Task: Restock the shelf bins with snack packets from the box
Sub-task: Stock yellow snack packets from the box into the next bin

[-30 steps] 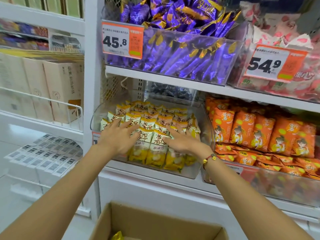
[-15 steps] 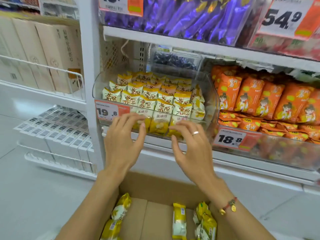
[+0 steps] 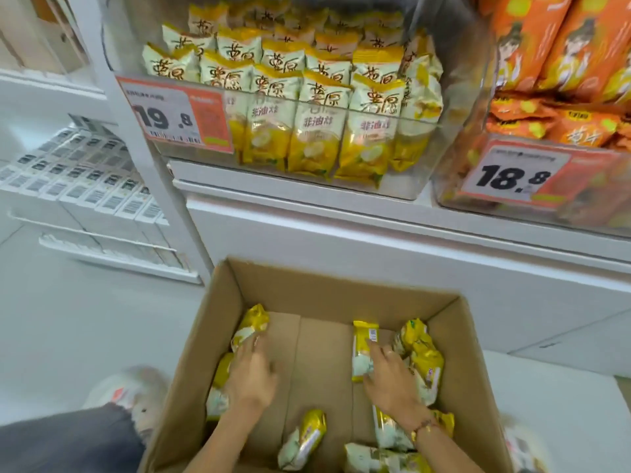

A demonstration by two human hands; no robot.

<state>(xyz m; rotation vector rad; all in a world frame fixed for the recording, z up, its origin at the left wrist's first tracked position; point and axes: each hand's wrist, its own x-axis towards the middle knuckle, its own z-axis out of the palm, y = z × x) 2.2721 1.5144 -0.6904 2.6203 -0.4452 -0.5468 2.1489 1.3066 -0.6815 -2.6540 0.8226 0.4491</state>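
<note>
Below the shelf bin (image 3: 454, 158), both hands have dropped into the box (image 3: 341, 295)

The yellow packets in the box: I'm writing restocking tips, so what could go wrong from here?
The clear bin looks nearly full, so added packets may slide over its low front. Both hands, left hand and right hand, reach for separate loose packets; a hurried double grab could drop or crush one.

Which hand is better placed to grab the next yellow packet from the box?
Right, probably. The right hand already lies on an upright yellow packet, with more piled beside it. The left hand only touches a packet at its fingertips in the cardboard box.
</note>
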